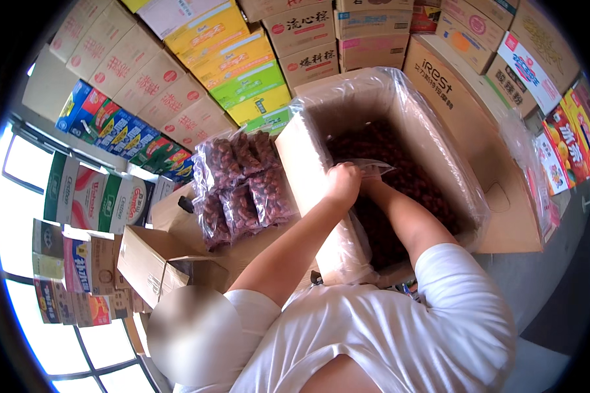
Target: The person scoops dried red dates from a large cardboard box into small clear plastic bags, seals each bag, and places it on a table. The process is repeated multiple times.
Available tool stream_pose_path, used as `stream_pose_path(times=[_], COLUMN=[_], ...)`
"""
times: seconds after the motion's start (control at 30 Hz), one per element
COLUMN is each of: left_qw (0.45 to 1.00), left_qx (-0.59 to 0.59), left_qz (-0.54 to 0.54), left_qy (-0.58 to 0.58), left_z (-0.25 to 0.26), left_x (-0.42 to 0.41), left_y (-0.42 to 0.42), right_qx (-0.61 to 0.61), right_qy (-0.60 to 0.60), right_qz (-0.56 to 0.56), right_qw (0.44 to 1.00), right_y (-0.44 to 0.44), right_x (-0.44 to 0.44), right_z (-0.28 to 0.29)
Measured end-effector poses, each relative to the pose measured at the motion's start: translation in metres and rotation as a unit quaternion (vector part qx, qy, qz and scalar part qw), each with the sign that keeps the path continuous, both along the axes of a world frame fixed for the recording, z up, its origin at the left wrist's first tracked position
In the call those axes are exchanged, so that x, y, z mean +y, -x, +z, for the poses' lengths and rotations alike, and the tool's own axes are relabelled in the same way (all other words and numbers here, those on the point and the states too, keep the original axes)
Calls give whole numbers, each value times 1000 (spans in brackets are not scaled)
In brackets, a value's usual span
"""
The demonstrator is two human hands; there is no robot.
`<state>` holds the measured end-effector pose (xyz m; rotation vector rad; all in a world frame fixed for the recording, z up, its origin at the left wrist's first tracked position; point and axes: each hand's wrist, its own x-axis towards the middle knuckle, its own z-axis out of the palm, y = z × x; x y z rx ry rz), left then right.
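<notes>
My left hand point(344, 181) is closed on the edge of a clear plastic bag point(372, 168) over a deep cardboard carton point(300, 157). Just beside it, my right hand point(368, 185) reaches down at the bag's mouth. Its fingers are hidden by the bag and my left hand, so their grip does not show. Dark red dried fruit, which looks like jujubes point(423, 191), fills the lower part of the carton. A clear plastic liner point(413, 103) folds over the carton's rim. Left of the carton, several filled clear bags of the same fruit point(270, 196) lie in two rows.
The filled bags rest on a cardboard surface point(255, 253). An opened small carton point(145, 260) stands at the left. Stacked printed cartons point(305, 29) wall in the far side. A large flat carton point(472, 137) and crumpled clear plastic point(526, 142) are at the right.
</notes>
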<state>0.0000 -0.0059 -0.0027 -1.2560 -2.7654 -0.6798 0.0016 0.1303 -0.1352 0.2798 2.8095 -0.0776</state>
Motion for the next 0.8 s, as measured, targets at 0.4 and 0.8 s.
stream_pose_path(times=[0.4,0.8], left_qw=[999,999], left_qx=[20,13], left_qz=[-16,10], left_qy=[-20,52], left_z=[-5,4], left_x=[0,3], left_y=[6,0], right_qx=[2,47], right_qy=[69,105], right_qz=[-1,-13], right_qw=[998,993], right_y=[12,13], right_x=[21,23], right_z=[-40,-34])
